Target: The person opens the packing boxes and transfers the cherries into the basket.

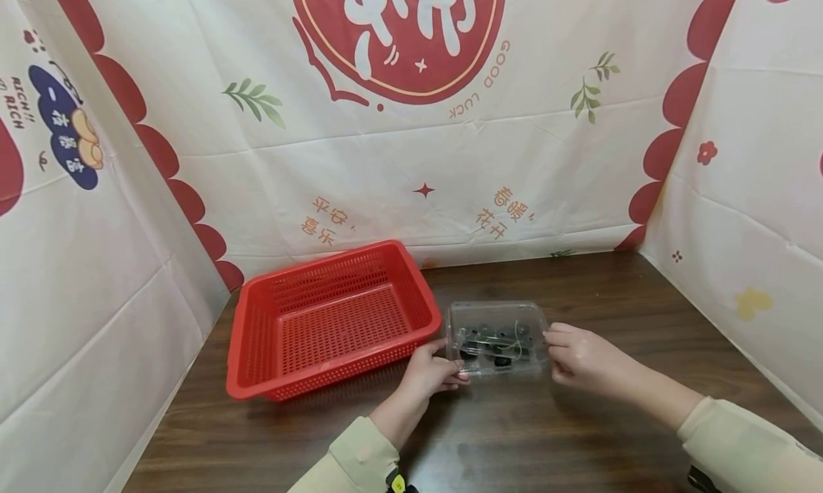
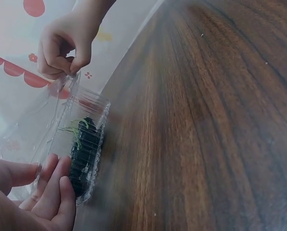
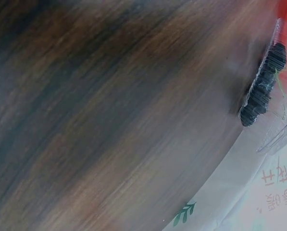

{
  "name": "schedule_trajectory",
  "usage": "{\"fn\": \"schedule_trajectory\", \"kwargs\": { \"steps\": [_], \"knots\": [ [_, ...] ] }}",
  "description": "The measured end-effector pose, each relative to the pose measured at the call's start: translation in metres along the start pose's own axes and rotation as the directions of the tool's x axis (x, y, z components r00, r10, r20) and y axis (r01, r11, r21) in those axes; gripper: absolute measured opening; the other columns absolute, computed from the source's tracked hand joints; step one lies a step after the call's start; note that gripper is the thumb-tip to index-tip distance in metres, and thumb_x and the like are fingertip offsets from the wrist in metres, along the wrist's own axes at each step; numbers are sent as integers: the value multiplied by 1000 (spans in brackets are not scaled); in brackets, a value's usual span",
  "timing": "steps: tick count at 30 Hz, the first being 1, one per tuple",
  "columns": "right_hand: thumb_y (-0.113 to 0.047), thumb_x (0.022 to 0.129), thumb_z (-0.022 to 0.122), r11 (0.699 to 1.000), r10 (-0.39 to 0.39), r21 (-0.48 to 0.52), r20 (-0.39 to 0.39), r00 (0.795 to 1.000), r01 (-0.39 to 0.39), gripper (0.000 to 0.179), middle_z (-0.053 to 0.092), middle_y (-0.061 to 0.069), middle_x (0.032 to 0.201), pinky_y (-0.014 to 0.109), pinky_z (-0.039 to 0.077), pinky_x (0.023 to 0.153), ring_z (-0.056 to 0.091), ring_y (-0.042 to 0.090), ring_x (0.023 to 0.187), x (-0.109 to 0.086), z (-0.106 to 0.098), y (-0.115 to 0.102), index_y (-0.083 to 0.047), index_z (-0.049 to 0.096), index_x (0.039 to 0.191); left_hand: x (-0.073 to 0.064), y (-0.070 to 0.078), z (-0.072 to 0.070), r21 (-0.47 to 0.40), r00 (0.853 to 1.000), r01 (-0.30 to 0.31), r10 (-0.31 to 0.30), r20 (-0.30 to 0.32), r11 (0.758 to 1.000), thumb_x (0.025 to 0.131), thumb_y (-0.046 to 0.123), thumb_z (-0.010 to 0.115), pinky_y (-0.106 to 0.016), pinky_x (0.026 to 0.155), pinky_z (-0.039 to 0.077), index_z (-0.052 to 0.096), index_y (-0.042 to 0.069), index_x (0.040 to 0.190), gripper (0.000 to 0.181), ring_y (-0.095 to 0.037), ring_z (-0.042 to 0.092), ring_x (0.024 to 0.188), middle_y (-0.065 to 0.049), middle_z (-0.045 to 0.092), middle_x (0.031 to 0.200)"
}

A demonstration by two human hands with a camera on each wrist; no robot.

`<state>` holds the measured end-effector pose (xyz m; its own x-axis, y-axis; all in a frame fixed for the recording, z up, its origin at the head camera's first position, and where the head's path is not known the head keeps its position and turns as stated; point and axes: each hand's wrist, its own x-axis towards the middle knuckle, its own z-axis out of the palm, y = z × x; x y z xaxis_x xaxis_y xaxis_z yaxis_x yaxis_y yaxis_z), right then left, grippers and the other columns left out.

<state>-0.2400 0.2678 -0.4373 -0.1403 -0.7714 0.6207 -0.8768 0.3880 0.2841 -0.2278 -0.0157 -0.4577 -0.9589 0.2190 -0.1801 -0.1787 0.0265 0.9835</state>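
A clear plastic clamshell box (image 1: pixel 498 370) sits on the table just right of the red basket. Dark round fruit (image 1: pixel 502 361), with a thin green stem (image 1: pixel 518 339) among them, shows through its walls. My left hand (image 1: pixel 432 373) holds the box at its near left corner, thumb and fingers on the plastic rim. At the opposite side, my right hand (image 1: pixel 581 357) pinches the rim, as the left wrist view shows. Clear plastic stands above that rim, but how far the lid is lifted I cannot tell. The right wrist view shows the fruit but neither hand.
A red perforated plastic basket (image 1: pixel 257 279) stands at the left of the brown wooden table (image 1: pixel 617 443), close to the box and my left hand. Printed white cloth (image 1: pixel 386 164) hangs behind the table and along both sides.
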Motion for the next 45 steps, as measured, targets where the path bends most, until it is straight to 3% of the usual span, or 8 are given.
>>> {"fn": "schedule_trajectory", "kwargs": {
  "steps": [4, 11, 16, 24, 29, 32, 38, 45],
  "knots": [
    [-11, 80, 37, 999, 34, 27, -2, 999, -34, 21, 57, 1, 70, 29, 38, 62, 48, 16, 70, 2, -4, 0, -14, 47, 61, 0, -1, 0, 20, 1000, 1, -1, 4, 1000, 89, -5, 64, -36, 62, 56, 41, -9, 141, 57, -30, 71, 69, -24, 70, 84],
    [-10, 79, 46, 986, 134, 119, -129, 983, -119, 21, 37, -9, 70, 18, 32, 56, 40, 6, 67, 13, -22, 13, -18, 40, 61, -1, -2, 1, 26, 1000, -19, 20, -10, 999, 87, -8, 64, -40, 63, 57, 41, -10, 140, 59, -29, 71, 65, -18, 69, 72],
    [-12, 81, 48, 981, 172, 111, -105, 979, -161, 20, 37, -9, 70, 16, 29, 56, 36, 4, 68, 18, -30, 16, -19, 44, 63, -1, -1, 2, 12, 1000, -3, 3, -9, 1000, 88, -6, 64, -40, 64, 57, 40, -10, 141, 59, -30, 71, 67, -18, 69, 73],
    [-17, 83, 53, 934, 353, 103, -147, 924, -341, 17, 52, -7, 72, 19, 38, 62, 46, 7, 71, 24, -34, 15, -13, 61, 68, -2, 1, 3, -6, 999, 32, -32, 3, 999, 91, -2, 64, -40, 66, 57, 37, -9, 143, 59, -30, 72, 71, -15, 70, 73],
    [-7, 78, 68, 875, 483, 91, -159, 861, -475, 5, 58, -6, 73, 24, 40, 67, 51, 11, 74, 28, -36, 18, -9, 67, 73, -1, 1, 3, -26, 998, 57, -56, 9, 998, 93, 1, 63, -39, 67, 56, 36, -7, 145, 59, -29, 72, 74, -17, 71, 77],
    [3, 74, 73, 806, 591, 86, -138, 795, -585, 12, 59, -6, 76, 26, 39, 70, 53, 13, 77, 30, -36, 19, -8, 69, 78, -1, 1, 4, -37, 998, 64, -64, 8, 997, 93, 3, 62, -38, 67, 56, 36, -6, 145, 59, -29, 72, 75, -17, 71, 77],
    [1, 83, 71, 669, 744, 128, -110, 659, -732, 16, 62, 0, 93, 24, 38, 75, 56, 18, 88, 31, -32, 20, -6, 71, 97, 0, -2, 5, -62, 998, 57, -57, 4, 996, 95, 6, 61, -35, 64, 56, 33, -7, 146, 59, -28, 72, 73, -17, 71, 78],
    [0, 87, 68, 601, 795, 206, -50, 605, -772, 42, 62, 11, 108, 17, 34, 86, 55, 24, 99, 33, -26, 22, -1, 60, 128, -1, -3, 5, -88, 999, 45, -46, -1, 995, 98, 9, 56, -34, 64, 56, 32, -9, 146, 56, -28, 72, 74, -20, 71, 83]
  ]
}}
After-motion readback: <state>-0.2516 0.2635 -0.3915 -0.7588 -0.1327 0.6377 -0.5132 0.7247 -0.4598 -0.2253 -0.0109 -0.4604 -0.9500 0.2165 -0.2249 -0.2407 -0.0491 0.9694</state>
